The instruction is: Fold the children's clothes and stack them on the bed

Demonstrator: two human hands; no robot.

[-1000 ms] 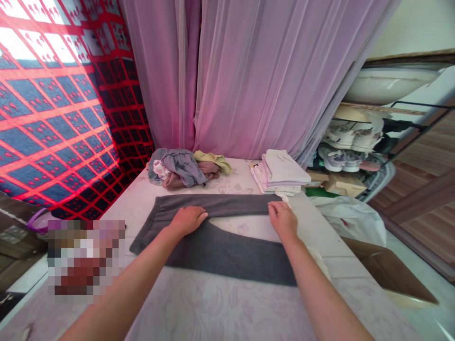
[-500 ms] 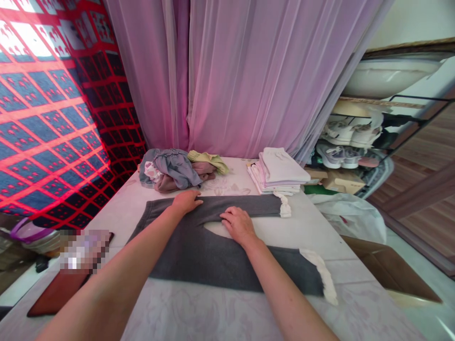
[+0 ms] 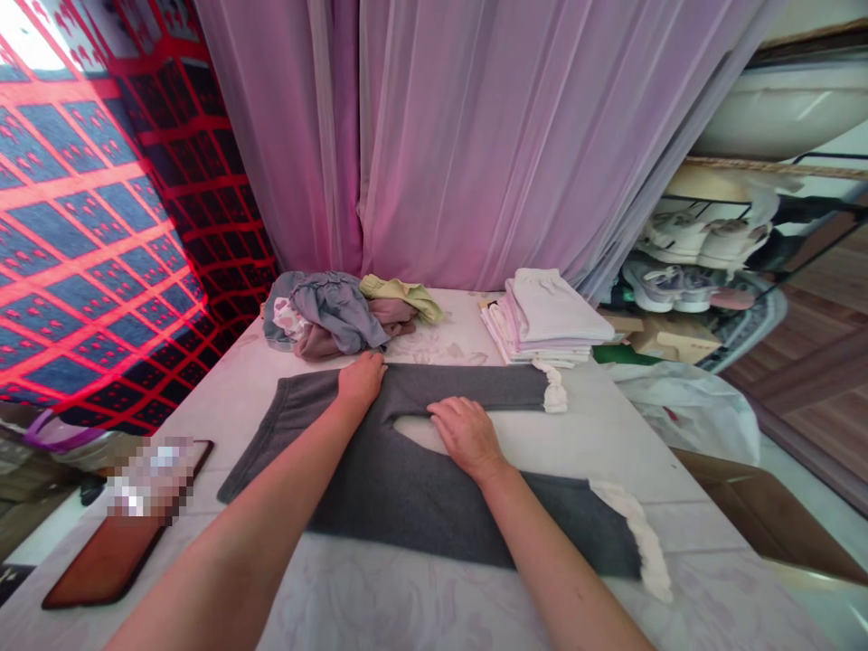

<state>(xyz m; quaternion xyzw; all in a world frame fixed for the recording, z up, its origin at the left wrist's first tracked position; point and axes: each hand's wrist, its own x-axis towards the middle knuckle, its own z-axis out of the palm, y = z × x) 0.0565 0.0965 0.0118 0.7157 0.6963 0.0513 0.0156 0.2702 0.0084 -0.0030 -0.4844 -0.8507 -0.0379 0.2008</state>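
A pair of dark grey trousers (image 3: 413, 493) lies spread out on the table, waistband to the left and legs to the right. Pale ruffled cuffs (image 3: 556, 391) finish both legs. At the far edge, near the waist end, my left hand (image 3: 362, 380) has its fingers curled over the cloth and closed on it. My right hand (image 3: 470, 438) rests over the gap between the legs, its fingertips at the inner edge of the far leg. Its fingers are stretched out and hold nothing that I can see.
Crumpled clothes (image 3: 339, 316) lie at the back left, and a stack of folded white clothes (image 3: 560, 307) at the back right. A phone in a brown case (image 3: 101, 561) is on the left. Beyond the table's right side stand a shoe rack (image 3: 814, 240) and a cardboard box (image 3: 766, 515).
My left hand's fingers have curled in at the trousers' far edge. My right hand has shifted slightly right. The view has moved a little; the trousers still lie spread out.
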